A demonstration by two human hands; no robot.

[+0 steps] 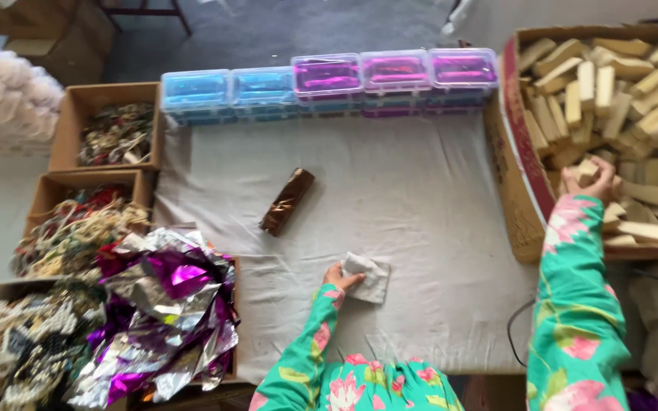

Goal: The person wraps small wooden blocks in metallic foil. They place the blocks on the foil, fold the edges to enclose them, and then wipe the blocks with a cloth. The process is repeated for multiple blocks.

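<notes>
The person's left hand (336, 277) is resting on the grey cloth-covered table (420, 228), its fingers lying flat and close together on the near-left corner of a small whitish square sheet of paper (367, 277); the sheet is lying just to the right of those fingers, slightly skewed to the table edge. The right hand (589, 180) is reaching into the big brown cardboard box with a red band (521, 152) at the table's right end, its fingers curling around one pale wooden block (588, 169) on top of the heap; the block is sitting directly under the fingertips, and how its long axis runs I cannot tell. A dark brown foil-wrapped bar (287, 201) is lying well apart from both hands, nearer the left one, its long axis slanting from near-left to far-right. Along the far edge a row of clear plastic cases (329, 80) is standing, blue at the left, purple at the right; crumpled silver and purple foil sheets (165, 304) are spilling over boxes at the left.
</notes>
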